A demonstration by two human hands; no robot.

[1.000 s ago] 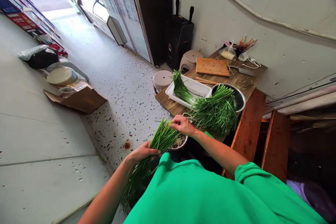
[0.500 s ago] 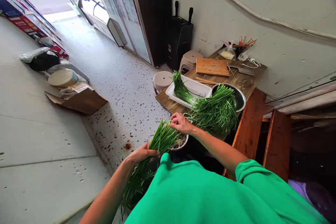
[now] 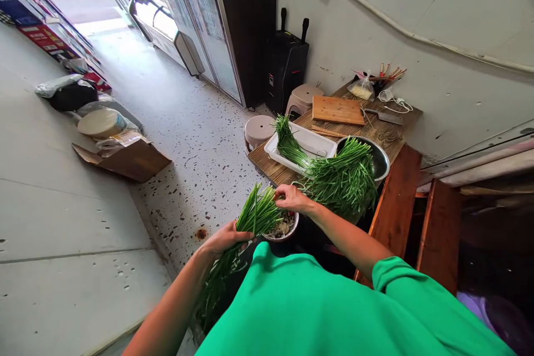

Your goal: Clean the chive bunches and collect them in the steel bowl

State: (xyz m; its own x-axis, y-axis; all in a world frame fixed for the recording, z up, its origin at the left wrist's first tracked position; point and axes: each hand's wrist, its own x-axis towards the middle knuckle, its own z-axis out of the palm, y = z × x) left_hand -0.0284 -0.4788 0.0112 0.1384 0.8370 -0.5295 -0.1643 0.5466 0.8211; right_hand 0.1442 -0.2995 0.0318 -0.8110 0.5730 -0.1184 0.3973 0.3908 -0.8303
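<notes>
A bunch of garlic chives (image 3: 256,211) is wrapped in my left hand (image 3: 227,238), its pale stem ends pointing up and away, its leaves hanging down by my lap. My right hand (image 3: 291,199) is pinched at the stem ends; what its fingertips hold is too small to make out. Below the stems stands a bowl of scraps (image 3: 286,227), partly hidden by the bunch. A large heap of garlic chives (image 3: 344,178) lies at the table's near edge, beyond my right forearm. More chives (image 3: 289,142) lie in a white tray (image 3: 306,130).
The wooden table (image 3: 394,139) also bears a metal basin (image 3: 381,161), a cutting board (image 3: 337,110) and a cleaver (image 3: 387,117). Stools (image 3: 258,129) stand at its far side. A wooden bench (image 3: 394,206) is to the right, a cardboard box (image 3: 125,158) to the left.
The bunch has tilted slightly, and more of the bowl of scraps shows beneath it. My right hand has shifted slightly right and down from the stem tips. My left hand keeps its grip.
</notes>
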